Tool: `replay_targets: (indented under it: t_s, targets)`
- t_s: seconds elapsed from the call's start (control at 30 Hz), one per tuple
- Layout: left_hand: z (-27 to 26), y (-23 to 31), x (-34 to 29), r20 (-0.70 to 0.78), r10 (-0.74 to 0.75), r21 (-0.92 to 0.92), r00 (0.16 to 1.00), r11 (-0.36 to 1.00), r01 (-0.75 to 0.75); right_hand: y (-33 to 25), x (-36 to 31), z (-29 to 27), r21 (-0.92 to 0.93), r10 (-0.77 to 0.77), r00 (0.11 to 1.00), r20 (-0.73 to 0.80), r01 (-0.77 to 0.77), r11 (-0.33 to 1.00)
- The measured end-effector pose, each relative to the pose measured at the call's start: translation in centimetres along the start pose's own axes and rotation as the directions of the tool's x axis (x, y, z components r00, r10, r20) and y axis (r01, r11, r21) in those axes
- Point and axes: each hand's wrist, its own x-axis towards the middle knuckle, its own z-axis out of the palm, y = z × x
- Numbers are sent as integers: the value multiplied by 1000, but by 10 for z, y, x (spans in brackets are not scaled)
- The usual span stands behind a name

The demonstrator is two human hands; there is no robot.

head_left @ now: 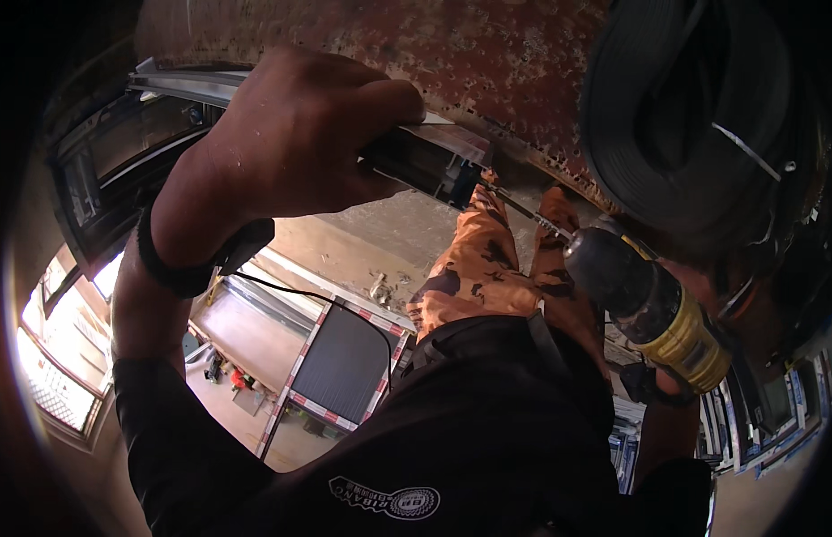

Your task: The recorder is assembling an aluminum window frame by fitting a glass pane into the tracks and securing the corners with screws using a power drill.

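My left hand (304, 134) is wrapped round a dark aluminium profile (416, 161), its thumb on top near the cut end. The profile's open end, with inner channels showing, faces right. A yellow and black power drill (653, 309) is in my right hand (671, 383), which is mostly hidden behind the tool's body. From the drill's chuck a long thin bit (528, 215) points up and left, its tip at the profile's end. Whether the tip touches the metal I cannot tell.
A worn, rust-red surface (487, 63) runs along the top. On it, at the right, lies a thick coil of black strip (684, 107). More framed profiles (120, 170) extend at the left. Below stand a panel with red and white edging (344, 362) and, at lower right, stacked profiles (774, 430).
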Motion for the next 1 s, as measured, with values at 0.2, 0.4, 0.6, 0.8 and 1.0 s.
replay_targets:
  t_s: [0.2,0.4,0.6,0.8,1.0]
  targets:
    - [-3,-2,-3,14,3,8,1000,1000,-3,29,-37,21,-226,-170,960,-225,118,967]
    - [-13,-7,8,119,70,-85,990,995,-60,5,-18,2,-210,-91,992,-82,72,975]
    - [-17,-6,6,227,49,-104,973,994,-26,11,-41,25,65,12,938,-347,11,998]
    - [-20,-6,7,212,-18,-285,977,955,80,29,-54,29,229,43,969,-244,15,973]
    - [-23,-7,10,282,-84,-344,956,921,183,43,-64,38,291,94,966,-242,-20,956]
